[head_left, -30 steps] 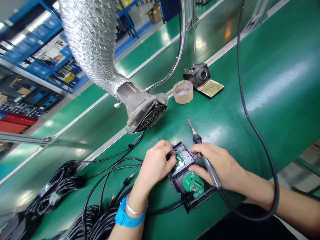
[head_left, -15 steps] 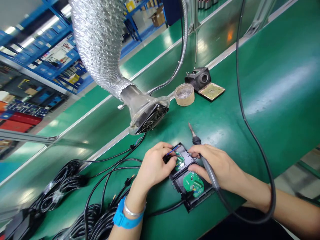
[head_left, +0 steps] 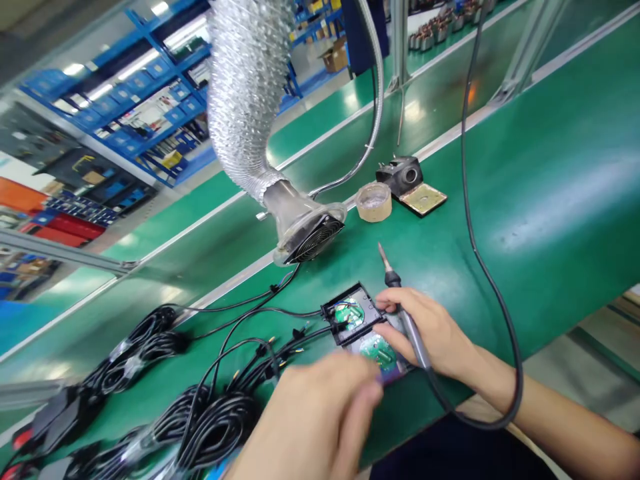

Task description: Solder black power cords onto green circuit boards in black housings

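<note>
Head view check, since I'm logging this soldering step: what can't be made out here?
- Left hand: motion-blurred, so its grip is unreadable.
- Black housing: near end hidden behind that hand.
- Lower circuit board: blurred, partly covered.
- Cable bundles: cut off by the bottom edge.

Bright overhead light, glare on belt (head_left: 550, 180), blurred left hand (head_left: 315, 420)

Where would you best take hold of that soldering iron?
On the dark handle of the soldering iron, behind its collar, coming from the cord end on the right, probably. The bare metal tip points up and away, so it stays clear of the fingers. The right hand has its grip there, like a pen.
</note>
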Action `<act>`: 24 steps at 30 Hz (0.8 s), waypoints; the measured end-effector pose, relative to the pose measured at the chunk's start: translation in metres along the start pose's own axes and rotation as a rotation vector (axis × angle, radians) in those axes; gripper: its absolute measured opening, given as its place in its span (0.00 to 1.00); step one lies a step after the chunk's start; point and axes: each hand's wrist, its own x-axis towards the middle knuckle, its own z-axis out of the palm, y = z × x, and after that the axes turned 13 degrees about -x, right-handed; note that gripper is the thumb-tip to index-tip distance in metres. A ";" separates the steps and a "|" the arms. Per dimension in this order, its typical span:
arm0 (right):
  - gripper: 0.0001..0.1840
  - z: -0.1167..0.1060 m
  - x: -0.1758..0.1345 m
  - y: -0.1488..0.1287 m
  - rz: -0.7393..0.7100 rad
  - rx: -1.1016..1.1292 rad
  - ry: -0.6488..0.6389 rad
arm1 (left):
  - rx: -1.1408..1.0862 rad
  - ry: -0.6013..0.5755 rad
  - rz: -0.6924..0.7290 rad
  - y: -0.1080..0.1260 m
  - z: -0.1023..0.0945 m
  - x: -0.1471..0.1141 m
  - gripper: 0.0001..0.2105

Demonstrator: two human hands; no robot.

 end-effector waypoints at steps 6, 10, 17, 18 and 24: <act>0.19 -0.010 -0.012 -0.022 0.123 0.344 0.031 | -0.289 -0.011 -0.139 -0.021 0.032 0.038 0.12; 0.16 -0.007 -0.012 -0.026 0.124 0.327 0.132 | -0.246 0.058 -0.073 -0.023 0.037 0.036 0.10; 0.17 -0.006 -0.016 -0.036 0.049 0.243 0.229 | -0.450 0.319 -0.058 -0.032 0.040 0.031 0.08; 0.16 -0.004 -0.018 -0.038 0.017 0.226 0.233 | -0.461 0.338 -0.092 -0.034 0.039 0.031 0.08; 0.14 0.001 -0.029 -0.032 -0.268 0.105 0.111 | -0.031 0.095 -0.142 -0.043 0.038 0.036 0.07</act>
